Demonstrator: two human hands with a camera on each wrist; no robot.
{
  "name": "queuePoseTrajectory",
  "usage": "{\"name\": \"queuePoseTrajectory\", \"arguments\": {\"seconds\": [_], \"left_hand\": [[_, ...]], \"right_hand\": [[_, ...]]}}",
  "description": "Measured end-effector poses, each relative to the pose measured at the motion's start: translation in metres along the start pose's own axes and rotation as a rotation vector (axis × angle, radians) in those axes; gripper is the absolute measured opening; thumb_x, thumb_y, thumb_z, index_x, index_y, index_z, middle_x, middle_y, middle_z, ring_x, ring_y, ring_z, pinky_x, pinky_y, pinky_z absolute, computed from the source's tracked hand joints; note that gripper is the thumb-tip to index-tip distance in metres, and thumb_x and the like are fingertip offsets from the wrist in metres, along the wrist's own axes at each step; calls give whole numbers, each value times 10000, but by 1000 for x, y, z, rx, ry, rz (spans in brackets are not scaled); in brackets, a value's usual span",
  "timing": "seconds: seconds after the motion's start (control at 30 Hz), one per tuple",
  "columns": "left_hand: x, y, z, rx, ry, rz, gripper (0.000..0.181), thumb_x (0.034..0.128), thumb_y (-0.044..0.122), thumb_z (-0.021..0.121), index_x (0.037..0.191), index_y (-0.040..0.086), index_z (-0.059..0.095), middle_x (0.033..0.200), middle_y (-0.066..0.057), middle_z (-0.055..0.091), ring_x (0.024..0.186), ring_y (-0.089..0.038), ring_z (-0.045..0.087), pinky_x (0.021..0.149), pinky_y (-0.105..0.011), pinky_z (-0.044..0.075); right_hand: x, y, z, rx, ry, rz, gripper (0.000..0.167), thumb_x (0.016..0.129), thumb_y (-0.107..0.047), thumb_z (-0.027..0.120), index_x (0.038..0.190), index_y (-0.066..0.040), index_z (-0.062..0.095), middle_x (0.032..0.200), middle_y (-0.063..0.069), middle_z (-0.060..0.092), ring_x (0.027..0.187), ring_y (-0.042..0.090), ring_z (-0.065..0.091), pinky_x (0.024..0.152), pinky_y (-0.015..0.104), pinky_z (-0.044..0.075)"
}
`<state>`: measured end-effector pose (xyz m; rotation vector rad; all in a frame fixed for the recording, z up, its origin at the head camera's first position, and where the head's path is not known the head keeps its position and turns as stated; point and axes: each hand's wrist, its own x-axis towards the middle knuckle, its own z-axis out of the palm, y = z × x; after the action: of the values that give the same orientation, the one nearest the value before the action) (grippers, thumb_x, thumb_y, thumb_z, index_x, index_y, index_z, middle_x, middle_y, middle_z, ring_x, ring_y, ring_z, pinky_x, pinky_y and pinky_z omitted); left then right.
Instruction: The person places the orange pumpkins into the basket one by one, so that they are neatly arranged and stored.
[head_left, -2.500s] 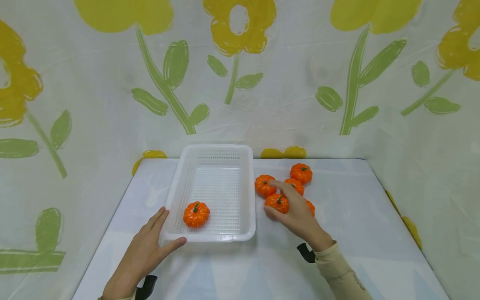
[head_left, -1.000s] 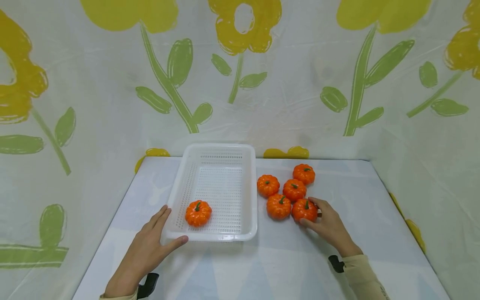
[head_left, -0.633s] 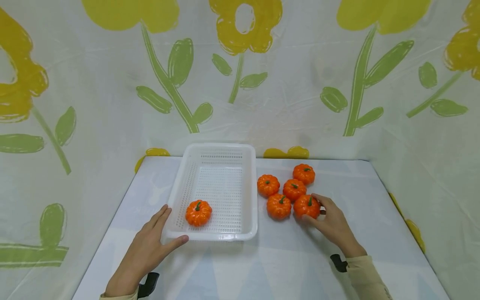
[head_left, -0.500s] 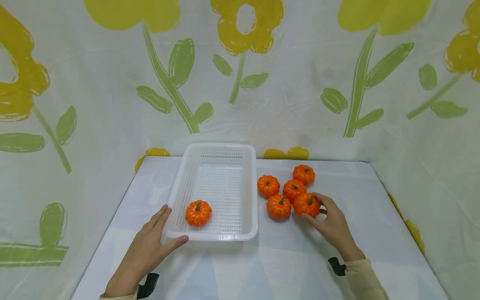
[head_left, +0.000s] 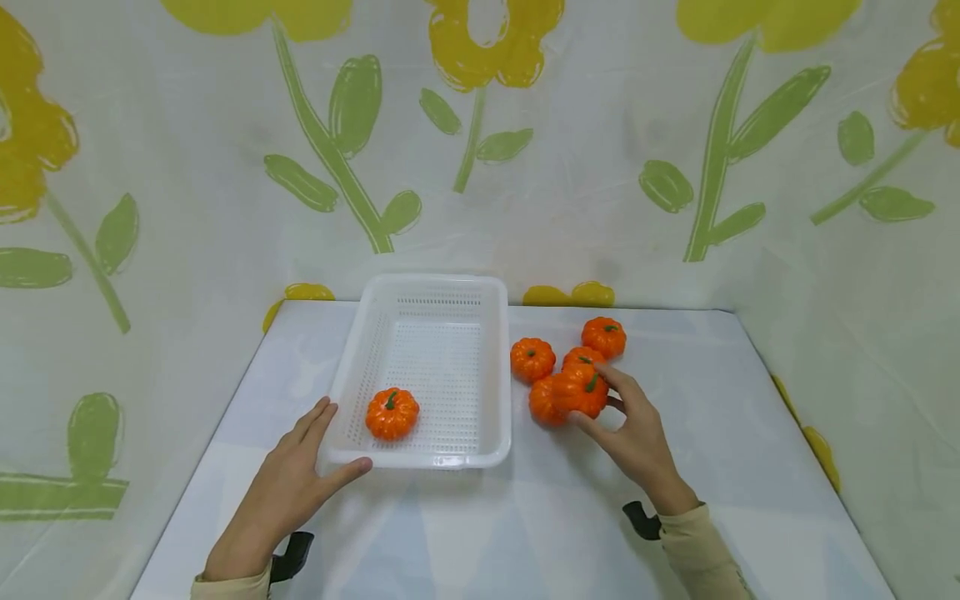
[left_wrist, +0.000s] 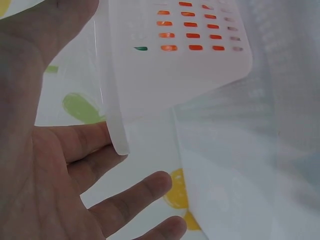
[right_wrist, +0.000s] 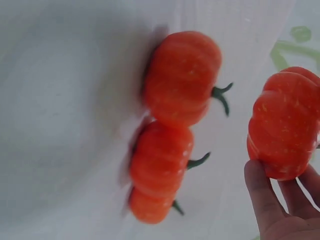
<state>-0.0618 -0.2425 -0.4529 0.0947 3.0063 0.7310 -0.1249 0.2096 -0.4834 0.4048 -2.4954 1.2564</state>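
My right hand holds a small orange pumpkin with a green stem between thumb and fingers. In the right wrist view this held pumpkin is raised off the table, apart from the others. In the head view it partly covers the pumpkin behind it. My left hand rests at the near left corner of a white perforated basket, fingers extended and thumb along the front edge. The left wrist view shows fingers touching the basket's rim. One pumpkin sits inside, near the front left.
Several more pumpkins stand right of the basket, among them one next to its rim, one at the back and one between them. The white table meets flower-patterned walls at the back and sides.
The right hand moved from the front left pumpkin to the rightmost one, gripped it, lifted it and carried it left over its neighbours. The left hand stayed at the basket.
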Motion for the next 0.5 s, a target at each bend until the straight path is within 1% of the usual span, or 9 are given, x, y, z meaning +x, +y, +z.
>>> {"name": "queuePoseTrajectory", "arguments": {"seconds": [0.1,0.27,0.4,0.5], "left_hand": [[0,0,-1,3,-8,-4,1111,830,755,638,1577,7,296,1640,-210,247,1375,-531,353,1051,-726,343],[0,-1,-2,14,-8,-8,1100,835,731,658,1577,5,294,1638,-216,246,1381,-528,347,1056,-724,338],[1,-2,-1,14,-13,-15,1107,832,739,653,1581,10,287,1640,-212,242,1384,-526,345,1057,-727,334],[1,-2,0,8,-16,-16,1125,824,765,634,1586,16,280,1645,-203,237,1384,-525,344,1058,-728,332]], "right_hand": [[5,-10,6,5,-10,-27,791,798,-208,893,1476,-95,501,1445,36,533,1251,217,552,950,323,551],[13,-23,14,78,-20,-67,767,803,-195,888,1465,-114,510,1459,53,526,1263,215,553,971,349,540],[16,-30,21,121,-37,-74,764,804,-220,888,1463,-133,512,1453,31,528,1247,207,574,988,380,534],[18,-34,26,128,-60,-71,769,805,-250,888,1466,-138,509,1449,18,529,1240,204,580,991,404,537]]}}
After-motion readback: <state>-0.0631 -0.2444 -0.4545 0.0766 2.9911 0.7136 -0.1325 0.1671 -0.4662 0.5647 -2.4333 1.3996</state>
